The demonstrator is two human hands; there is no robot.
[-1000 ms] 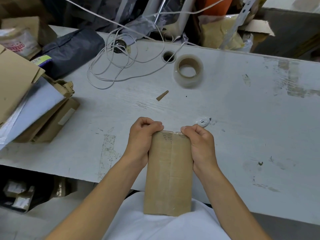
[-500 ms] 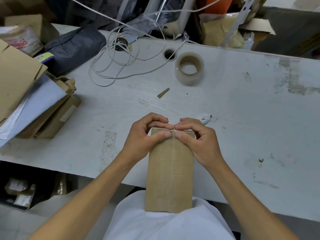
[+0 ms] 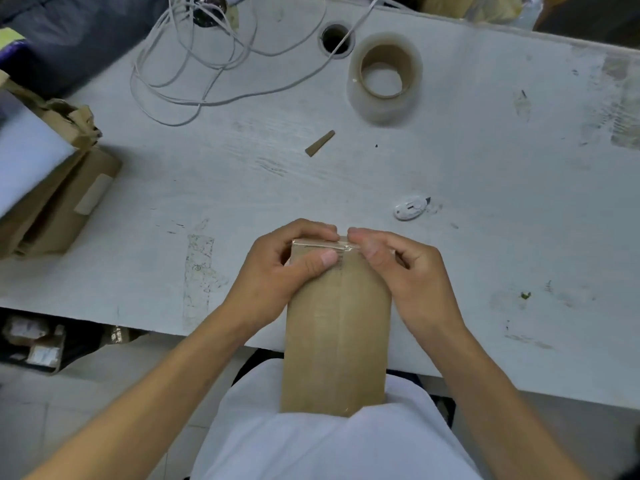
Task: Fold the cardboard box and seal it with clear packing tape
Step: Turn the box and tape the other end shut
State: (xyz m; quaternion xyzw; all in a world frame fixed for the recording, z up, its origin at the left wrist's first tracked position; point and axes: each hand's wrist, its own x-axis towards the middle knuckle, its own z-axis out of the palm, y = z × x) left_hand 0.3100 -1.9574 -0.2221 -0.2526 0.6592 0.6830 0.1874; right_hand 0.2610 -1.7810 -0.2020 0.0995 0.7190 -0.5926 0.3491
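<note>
A slim brown cardboard box [image 3: 336, 334] lies lengthwise between the table edge and my white shirt, with clear tape shining along its centre seam and far end. My left hand [image 3: 277, 271] grips the far left corner, thumb flat on the top face, fingers curled over the end. My right hand [image 3: 398, 268] grips the far right corner, its fingertips meeting the left hand's at the taped edge. The roll of clear packing tape [image 3: 384, 81] stands on the white table [image 3: 502, 202], far behind the box.
A small white cutter [image 3: 410, 208] lies just beyond my right hand. A cardboard scrap [image 3: 320, 143] sits mid-table. White cable [image 3: 207, 64] loops at the back near a cable hole [image 3: 335, 39]. Flattened cardboard [image 3: 52, 202] is stacked at the left edge.
Both hands slid from the box's outer far corners inward until their fingertips meet at the centre of the taped end. The view has dipped closer to the table.
</note>
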